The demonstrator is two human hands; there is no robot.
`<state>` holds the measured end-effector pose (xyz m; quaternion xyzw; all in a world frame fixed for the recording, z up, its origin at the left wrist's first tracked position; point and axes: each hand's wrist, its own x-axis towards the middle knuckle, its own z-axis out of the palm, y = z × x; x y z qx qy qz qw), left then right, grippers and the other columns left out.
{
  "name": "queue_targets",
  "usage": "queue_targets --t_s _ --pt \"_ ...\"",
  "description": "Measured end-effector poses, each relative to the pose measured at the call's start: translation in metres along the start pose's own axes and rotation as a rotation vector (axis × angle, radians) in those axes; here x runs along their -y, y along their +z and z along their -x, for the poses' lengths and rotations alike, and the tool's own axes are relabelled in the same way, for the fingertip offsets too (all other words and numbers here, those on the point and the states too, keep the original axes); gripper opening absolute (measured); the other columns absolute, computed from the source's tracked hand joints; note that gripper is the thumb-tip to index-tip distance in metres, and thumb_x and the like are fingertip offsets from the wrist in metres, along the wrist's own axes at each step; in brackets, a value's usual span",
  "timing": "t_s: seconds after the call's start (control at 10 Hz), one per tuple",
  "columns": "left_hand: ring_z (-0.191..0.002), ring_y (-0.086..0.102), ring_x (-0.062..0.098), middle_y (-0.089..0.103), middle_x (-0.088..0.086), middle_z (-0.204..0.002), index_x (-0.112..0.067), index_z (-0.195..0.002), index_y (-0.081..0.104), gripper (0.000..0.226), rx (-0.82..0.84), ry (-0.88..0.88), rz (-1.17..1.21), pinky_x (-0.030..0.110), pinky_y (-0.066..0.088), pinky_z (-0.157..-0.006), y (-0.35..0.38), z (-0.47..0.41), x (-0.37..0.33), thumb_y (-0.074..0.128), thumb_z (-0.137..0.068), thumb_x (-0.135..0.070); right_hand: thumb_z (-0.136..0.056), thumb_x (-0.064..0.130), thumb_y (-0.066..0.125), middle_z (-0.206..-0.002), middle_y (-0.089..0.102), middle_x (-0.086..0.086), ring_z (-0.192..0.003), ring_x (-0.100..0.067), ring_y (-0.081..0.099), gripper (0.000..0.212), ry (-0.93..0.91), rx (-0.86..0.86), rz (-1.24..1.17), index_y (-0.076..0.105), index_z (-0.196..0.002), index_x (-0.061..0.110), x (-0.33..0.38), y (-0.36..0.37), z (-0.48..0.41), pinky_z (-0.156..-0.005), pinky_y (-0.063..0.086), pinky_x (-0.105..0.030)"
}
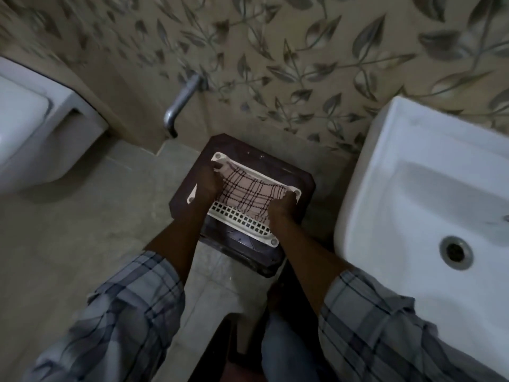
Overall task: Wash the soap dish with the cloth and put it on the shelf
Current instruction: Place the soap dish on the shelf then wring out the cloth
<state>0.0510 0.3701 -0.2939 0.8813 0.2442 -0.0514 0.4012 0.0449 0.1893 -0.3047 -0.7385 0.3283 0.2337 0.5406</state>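
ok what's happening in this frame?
A person in a plaid shirt is bent over a white perforated plastic soap dish that rests on a dark brown stool between a white toilet and a white washbasin. Both hands press a pink checked cloth onto the dish: the left hand at its far left corner, the right hand on the right side. The dish is on the stool, not shelved yet.

A white sink [429, 188] is sitting at three o'clock, a toilet [33, 128] at nine, a metal tap [180, 104] projecting at eleven.
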Motion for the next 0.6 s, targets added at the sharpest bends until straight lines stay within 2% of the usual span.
queue_targets --t_s 0.1,0.2,0.3,0.4,0.5,0.6 --pt "-0.105 0.063 0.039 0.066 0.027 -0.114 0.004 -0.121 0.063 0.031 -0.045 0.03 -0.092 0.045 0.048 -0.092 0.015 0.01 0.002 0.048 -0.094 0.002 -0.089 -0.003 0.05 -0.141 0.047 -0.024 -0.126 -0.039 0.05 0.06 -0.091 -0.182 0.292 0.033 -0.146 0.005 -0.007 0.001 0.008 -0.105 0.045 -0.043" --pt "-0.109 0.065 0.035 0.068 0.023 -0.12 0.001 -0.116 0.07 0.032 -0.068 0.086 -0.125 0.038 0.048 -0.095 0.024 0.014 0.007 0.048 -0.092 0.002 -0.08 -0.016 0.05 -0.125 0.057 -0.024 -0.116 -0.038 0.057 0.047 -0.335 -0.157 0.329 0.058 -0.123 -0.001 -0.013 0.01 0.013 -0.098 0.051 -0.045" --pt "-0.112 0.065 0.034 0.068 0.022 -0.123 0.0 -0.119 0.069 0.032 0.037 0.054 -0.126 0.035 0.047 -0.097 0.033 0.015 0.011 0.049 -0.094 0.001 -0.083 -0.016 0.046 -0.125 0.061 -0.023 -0.116 -0.037 0.059 0.043 -0.224 0.007 0.221 0.058 -0.123 -0.004 -0.015 0.014 0.009 -0.097 0.052 -0.045" --pt "-0.125 0.057 0.033 0.061 0.02 -0.136 0.0 -0.131 0.061 0.036 0.13 -0.046 -0.093 0.036 0.042 -0.106 0.039 0.022 0.011 0.047 -0.097 -0.003 -0.092 -0.009 0.044 -0.139 0.053 -0.022 -0.125 -0.035 0.055 0.047 -0.062 0.157 0.18 0.044 -0.139 -0.003 -0.019 0.015 0.006 -0.104 0.049 -0.045" --pt "-0.124 0.058 0.034 0.062 0.021 -0.133 0.0 -0.13 0.061 0.035 0.079 -0.063 -0.047 0.037 0.043 -0.103 0.032 0.03 -0.005 0.047 -0.099 -0.008 -0.093 -0.008 0.042 -0.143 0.049 -0.021 -0.128 -0.035 0.051 0.051 -0.084 0.197 0.167 0.039 -0.143 0.001 -0.004 0.012 0.022 -0.106 0.046 -0.039" --pt "-0.116 0.062 0.036 0.067 0.024 -0.123 0.002 -0.121 0.066 0.03 -0.052 -0.044 0.041 0.038 0.045 -0.097 0.022 0.045 -0.033 0.049 -0.098 -0.009 -0.092 -0.005 0.045 -0.138 0.055 -0.017 -0.123 -0.032 0.055 0.049 -0.159 0.193 0.179 0.046 -0.14 0.004 0.019 0.004 0.046 -0.093 0.048 -0.031"
